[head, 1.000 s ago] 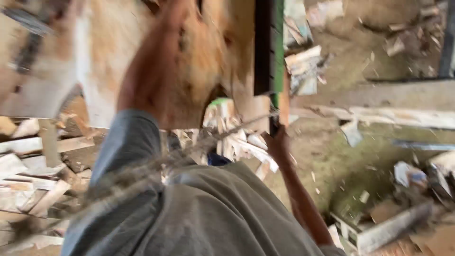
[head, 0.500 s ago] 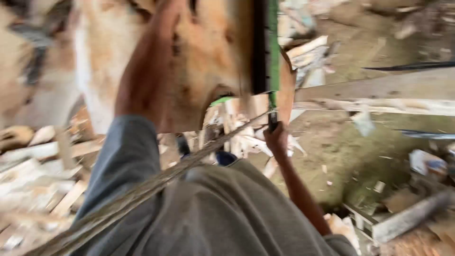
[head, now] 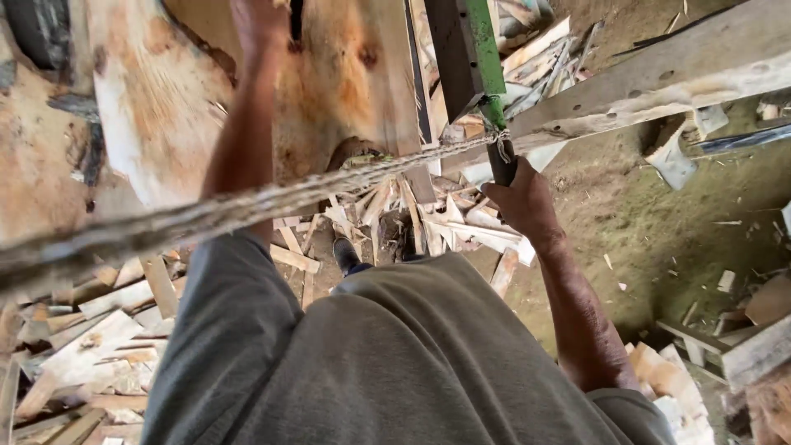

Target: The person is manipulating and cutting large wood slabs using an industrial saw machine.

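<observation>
Right hand (head: 521, 202) clenching green lever's (head: 488, 74) lower end — lever running upward; left hand (head: 259, 23) pressing plank (head: 346, 74) — grip unclear.

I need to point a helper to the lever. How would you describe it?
Start at the big pale wood slab up top. Just to its right a green bar runs down to a dark grip that the right hand holds, a rope tied just above; nothing else there is green.

Pale wood slab (head: 156, 107) at upper left shows orange-brown knots; the lever (head: 486, 58) at top centre is green above its black grip; the shirt (head: 395, 363) below is plain grey.
</observation>
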